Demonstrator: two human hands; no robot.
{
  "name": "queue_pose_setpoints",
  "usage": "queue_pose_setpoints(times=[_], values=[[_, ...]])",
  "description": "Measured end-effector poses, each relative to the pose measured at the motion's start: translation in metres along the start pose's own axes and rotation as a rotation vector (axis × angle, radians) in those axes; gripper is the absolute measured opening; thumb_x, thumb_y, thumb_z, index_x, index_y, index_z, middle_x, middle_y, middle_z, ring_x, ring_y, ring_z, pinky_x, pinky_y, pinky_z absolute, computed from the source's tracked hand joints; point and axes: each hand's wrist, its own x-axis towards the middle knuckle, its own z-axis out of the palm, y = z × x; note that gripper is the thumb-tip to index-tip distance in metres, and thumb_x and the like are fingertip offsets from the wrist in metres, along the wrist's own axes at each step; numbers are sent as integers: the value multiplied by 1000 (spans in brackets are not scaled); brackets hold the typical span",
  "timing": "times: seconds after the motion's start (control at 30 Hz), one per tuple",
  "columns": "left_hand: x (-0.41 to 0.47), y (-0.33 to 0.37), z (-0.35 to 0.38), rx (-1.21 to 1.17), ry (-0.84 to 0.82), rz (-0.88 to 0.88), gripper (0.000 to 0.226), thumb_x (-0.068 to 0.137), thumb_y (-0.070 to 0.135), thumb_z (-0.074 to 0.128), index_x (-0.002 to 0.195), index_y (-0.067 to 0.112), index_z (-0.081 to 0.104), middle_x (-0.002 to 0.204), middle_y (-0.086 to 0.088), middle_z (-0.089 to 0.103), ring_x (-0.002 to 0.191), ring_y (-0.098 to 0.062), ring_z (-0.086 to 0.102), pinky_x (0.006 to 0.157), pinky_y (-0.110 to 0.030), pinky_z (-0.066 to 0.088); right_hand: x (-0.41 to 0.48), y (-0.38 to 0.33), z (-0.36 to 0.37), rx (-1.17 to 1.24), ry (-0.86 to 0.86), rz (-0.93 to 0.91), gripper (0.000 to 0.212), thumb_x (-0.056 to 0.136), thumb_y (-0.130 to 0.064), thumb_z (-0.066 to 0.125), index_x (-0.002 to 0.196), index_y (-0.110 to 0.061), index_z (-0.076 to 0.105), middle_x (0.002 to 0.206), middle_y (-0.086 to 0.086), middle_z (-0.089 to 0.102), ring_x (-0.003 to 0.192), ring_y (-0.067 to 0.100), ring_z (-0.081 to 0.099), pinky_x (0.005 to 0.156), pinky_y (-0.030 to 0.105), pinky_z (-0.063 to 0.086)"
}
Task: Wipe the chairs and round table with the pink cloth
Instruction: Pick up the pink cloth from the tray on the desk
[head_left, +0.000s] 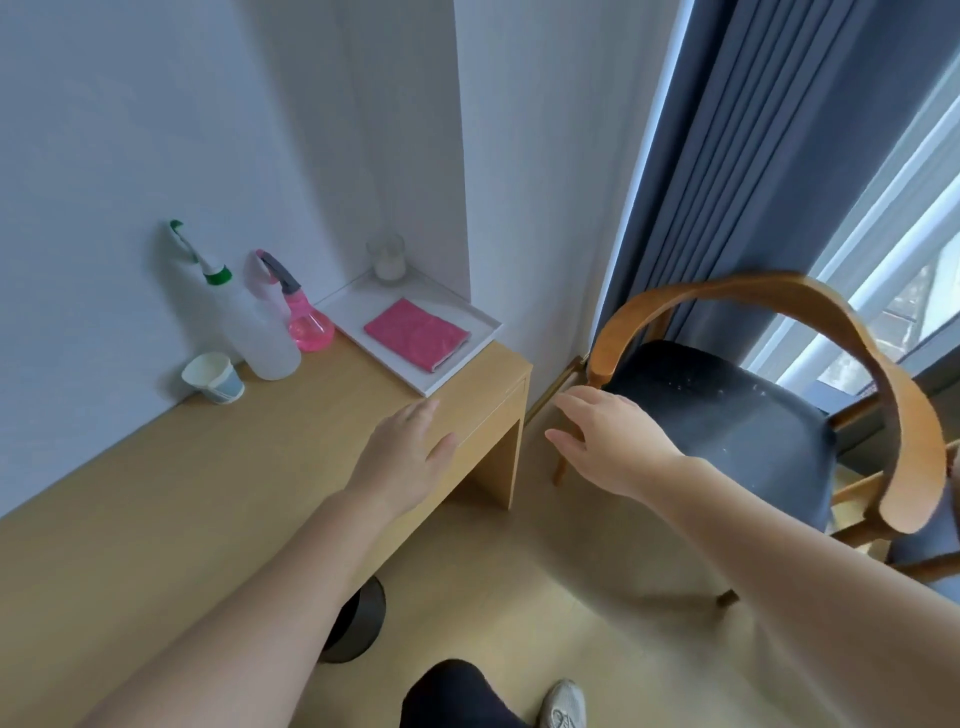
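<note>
- Knee (452, 691) in dark trousers & pale shoe (563, 704) at bottom edge, on beige floor (597, 597); both bare forearms reach fwd from there.
- Left hand (405, 452): palm down over desk (208, 493) near its right end. Fingers straight & close together, thumb out to the side, holding nothing. Can't tell if it touches the desktop. Fingertips just short of tray's near corner.
- Right hand (608, 441): out over the gap btwn desk & chair (727, 415). Fingers loosely spread w/ slight curl, holding nothing. Fingertips near the left end of the chair's curved wood backrest; no grip on it.
- Cloth (415, 334): pink, folded flat into a rectangle, lying in white tray (457, 364) at the desk's far right end by the wall. Neither hand on it.
- Glass jar (387, 258) in tray's back corner.
- Left of tray, along the wall: pink spray bottle (306, 317), then white bottle (260, 332) w/ green-tipped nozzle, then paper cup (214, 376).
- Chair: dark seat, wood frame, standing right of desk in front of grey-blue curtain (727, 156) & window (883, 260).
- Dark round bin (358, 623) on floor under desk, partly hidden by left forearm.
</note>
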Motion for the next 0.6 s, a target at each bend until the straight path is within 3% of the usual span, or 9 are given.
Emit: queue_pose_setpoints(times=[0.37,0.6], values=[[88,-12,3,22,30,-107,56,96,42,44,144,13,34,146,-1,41,134,-22,36,108,-39,34,110,38,6,5,-112,-139,46,100,-40,43,140,-19,45,132,0,54,124,21,50,107,35,39],[177,-49,-11,39,4,-136,57,98,38,44,147,12,30,152,-4,31,140,-18,28,113,-33,27,200,37,14,-26,-193,-163,48,100,-41,44,143,-19,41,136,2,51,123,22,50,105,34,40]])
